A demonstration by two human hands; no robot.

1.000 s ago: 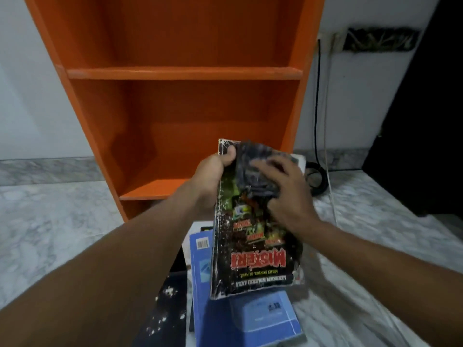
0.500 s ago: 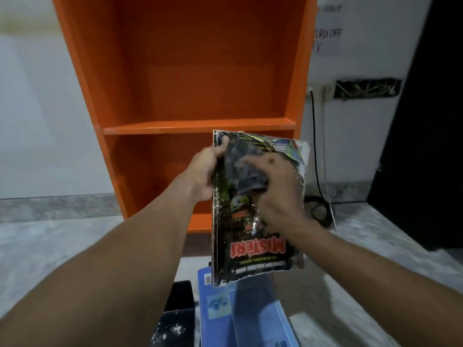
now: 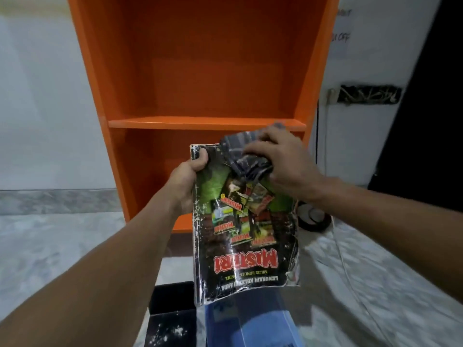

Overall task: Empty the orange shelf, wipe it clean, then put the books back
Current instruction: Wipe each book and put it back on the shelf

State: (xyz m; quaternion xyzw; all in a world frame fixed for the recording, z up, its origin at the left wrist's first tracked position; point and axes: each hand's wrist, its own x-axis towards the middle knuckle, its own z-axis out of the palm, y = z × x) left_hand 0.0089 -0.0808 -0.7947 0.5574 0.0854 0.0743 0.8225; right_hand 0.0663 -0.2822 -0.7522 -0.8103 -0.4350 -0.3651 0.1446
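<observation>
While the left hand [image 3: 188, 181] grips the worn book [image 3: 240, 246] by its spine edge near the far left corner, thumb curled over the cover, the right hand [image 3: 283, 166] holds a bunched dark cloth [image 3: 240, 156] against the cover's far right corner. The book's long axis points away from the person, title end nearest, its far edge just below the orange shelf's [image 3: 205, 122] middle board. Shelving it likely falls to the left hand, with the open bay straight ahead.
</observation>
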